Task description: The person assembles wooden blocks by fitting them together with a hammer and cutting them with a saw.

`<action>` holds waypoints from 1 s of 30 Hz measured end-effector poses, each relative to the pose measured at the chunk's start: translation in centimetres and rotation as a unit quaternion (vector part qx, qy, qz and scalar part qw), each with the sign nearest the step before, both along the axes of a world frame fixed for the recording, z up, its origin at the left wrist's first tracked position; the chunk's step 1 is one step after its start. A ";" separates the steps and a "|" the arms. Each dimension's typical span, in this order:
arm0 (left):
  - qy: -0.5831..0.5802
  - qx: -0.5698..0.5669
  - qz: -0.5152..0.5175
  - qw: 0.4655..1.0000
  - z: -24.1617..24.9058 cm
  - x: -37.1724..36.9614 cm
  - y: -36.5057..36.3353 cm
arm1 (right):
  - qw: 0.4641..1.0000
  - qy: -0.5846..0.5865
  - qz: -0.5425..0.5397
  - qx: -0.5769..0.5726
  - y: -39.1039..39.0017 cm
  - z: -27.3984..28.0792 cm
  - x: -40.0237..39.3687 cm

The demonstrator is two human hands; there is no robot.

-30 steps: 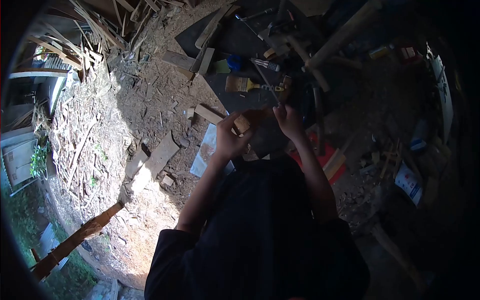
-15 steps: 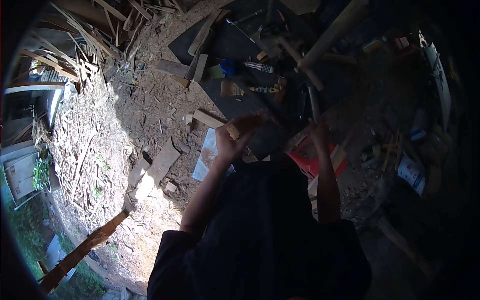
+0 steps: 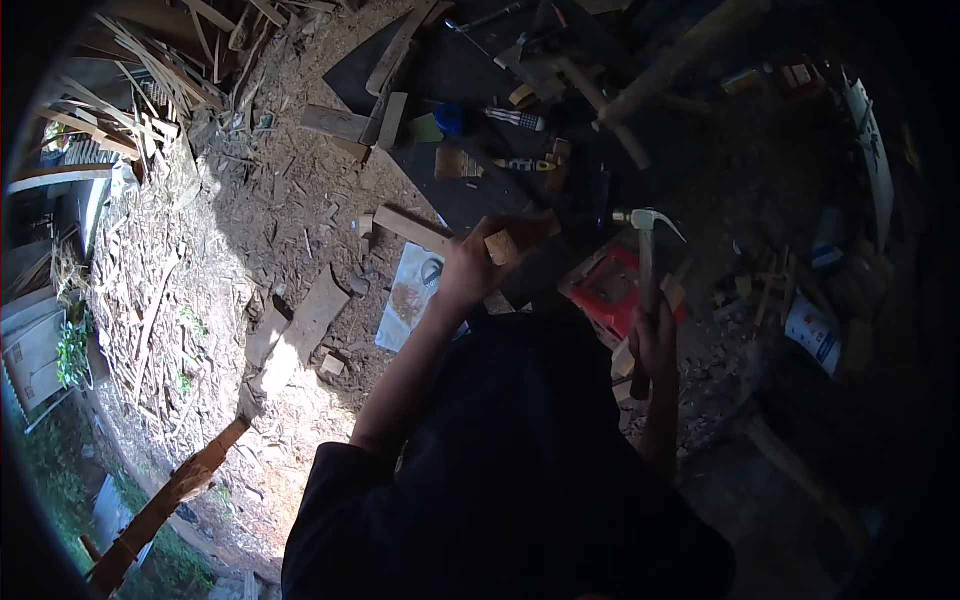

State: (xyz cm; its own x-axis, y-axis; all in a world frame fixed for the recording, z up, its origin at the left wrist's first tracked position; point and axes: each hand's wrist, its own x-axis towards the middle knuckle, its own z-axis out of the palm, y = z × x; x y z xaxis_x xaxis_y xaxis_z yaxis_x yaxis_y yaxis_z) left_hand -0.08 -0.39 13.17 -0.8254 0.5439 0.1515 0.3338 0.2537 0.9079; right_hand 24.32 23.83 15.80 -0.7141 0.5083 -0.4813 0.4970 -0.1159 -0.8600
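Note:
My left hand is closed round a wooden block, whose sawn end faces me. The block's far part lies over the dark work surface, in shadow. Off to the right, my right hand grips the handle of a claw hammer. The hammer's metal head points away from me, with the claw to the right, apart from the block. Just left of the hammer is a red plastic object. A pale sheet with a round metal-looking piece on it lies beside my left wrist.
A paintbrush, a blue round object and a striped handle lie on the dark surface. Thick wooden poles stand at the upper right. Wood chips and offcuts cover the ground; a splintered plank lies lower left.
My right hand has drawn back toward my body with the hammer, whose head now shows clearly. The block in my left hand has shifted slightly right and turned a little.

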 end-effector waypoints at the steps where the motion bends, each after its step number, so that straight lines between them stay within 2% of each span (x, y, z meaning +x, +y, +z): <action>1: 0.002 -0.002 -0.009 1.000 0.0 0.0 0.0 | 1.000 -0.015 0.003 0.017 -1.2 1.6 -1.2; 2: 0.004 -0.003 -0.019 1.000 0.1 0.1 -0.1 | 0.999 -0.030 0.007 0.034 -1.9 2.8 -1.8; 5: 0.008 0.012 -0.014 1.000 -0.5 0.0 -0.1 | 0.971 0.012 0.135 0.197 -2.3 4.3 -2.4; 8: 0.020 0.016 -0.015 1.000 -0.4 0.2 -0.3 | 0.936 0.084 0.158 0.303 -2.5 8.3 -3.8; 11: 0.032 0.026 -0.017 0.999 -0.3 0.2 -0.7 | 0.956 0.197 0.052 0.209 -3.5 10.4 -3.0; 14: 0.019 0.024 -0.012 0.999 -0.7 0.2 -1.2 | 0.933 0.200 0.109 0.279 -3.0 6.8 -2.6; 15: 0.017 0.021 -0.014 1.000 -0.6 0.1 -1.4 | 0.908 0.127 0.154 0.369 -4.0 7.5 -4.4; 18: 0.003 0.018 -0.022 1.000 -0.6 0.4 -1.5 | 0.939 -0.098 0.231 0.235 -3.8 3.9 -4.4; 21: -0.005 0.022 -0.009 1.000 -1.5 0.3 -1.7 | 0.945 -0.046 0.185 0.264 -3.3 1.6 -1.6; 24: -0.013 0.020 -0.012 1.000 -0.8 1.1 -2.0 | 0.969 -0.001 0.112 0.220 -3.9 5.5 -3.5; 27: -0.007 0.042 -0.001 0.999 -2.2 0.9 -2.1 | 0.972 0.076 0.090 0.205 -2.3 4.5 -4.0; 30: -0.013 0.062 0.004 0.998 -3.2 0.6 -2.5 | 0.970 0.087 0.072 0.214 -1.9 4.0 -4.8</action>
